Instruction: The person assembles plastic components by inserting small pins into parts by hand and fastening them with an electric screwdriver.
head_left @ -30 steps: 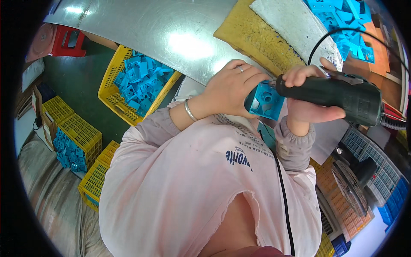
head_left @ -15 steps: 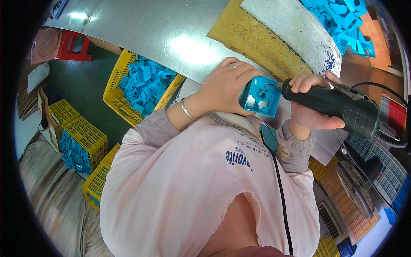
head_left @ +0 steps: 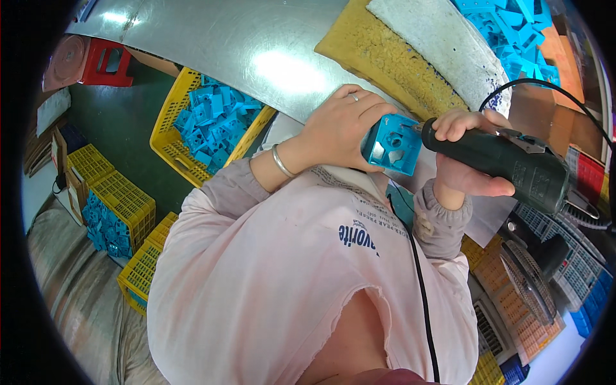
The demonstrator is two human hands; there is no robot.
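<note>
My left hand (head_left: 343,125), with a ring and a bracelet, is wrapped round the left side of a blue square plastic box (head_left: 396,154). The box's open side, with a round post and shiny metal pieces inside, faces up and to the right. In my right hand (head_left: 463,157) lies a dark green electric screwdriver (head_left: 532,170), held level with fingers and thumb round its body. Its tip points left and meets the box's upper right corner; the exact contact point is too small to make out.
A yellow crate (head_left: 168,122) of blue parts stands left of the metal table (head_left: 192,32). Yellow and white pads (head_left: 385,54) lie on the table, with more blue parts (head_left: 513,38) at far right. A black cord (head_left: 561,86) trails from the screwdriver. A fan (head_left: 526,282) stands at lower right.
The black cord has swung up into a higher arc behind the screwdriver. My hands, the blue box and the screwdriver keep nearly the same places.
</note>
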